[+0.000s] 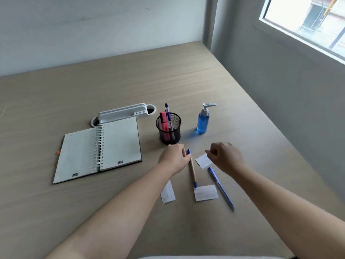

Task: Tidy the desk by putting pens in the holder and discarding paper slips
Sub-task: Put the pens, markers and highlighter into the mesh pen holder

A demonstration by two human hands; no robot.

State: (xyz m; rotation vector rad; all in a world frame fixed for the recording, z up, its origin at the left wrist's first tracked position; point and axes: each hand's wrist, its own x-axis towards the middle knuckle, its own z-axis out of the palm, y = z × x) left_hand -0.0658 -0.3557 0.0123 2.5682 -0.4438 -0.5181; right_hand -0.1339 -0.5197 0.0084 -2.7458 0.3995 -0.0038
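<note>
Desk (74,212), notebook (99,150) labelled "AIG"

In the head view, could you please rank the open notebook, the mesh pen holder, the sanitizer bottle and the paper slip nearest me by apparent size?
1. Open notebook
2. Mesh pen holder
3. Sanitizer bottle and paper slip: too alike to rank, and the slip lies nearer the camera.

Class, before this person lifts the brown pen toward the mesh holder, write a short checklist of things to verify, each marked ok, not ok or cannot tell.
1. Left hand at brown pen: ok, fingers touch its top end.
2. Grip closed on pen: cannot tell.
3. Mesh holder upright, with room: ok.
4. Pen clear of paper slips: not ok, its tip overlaps the near slip.
5. Right hand out of the path: ok.
</note>
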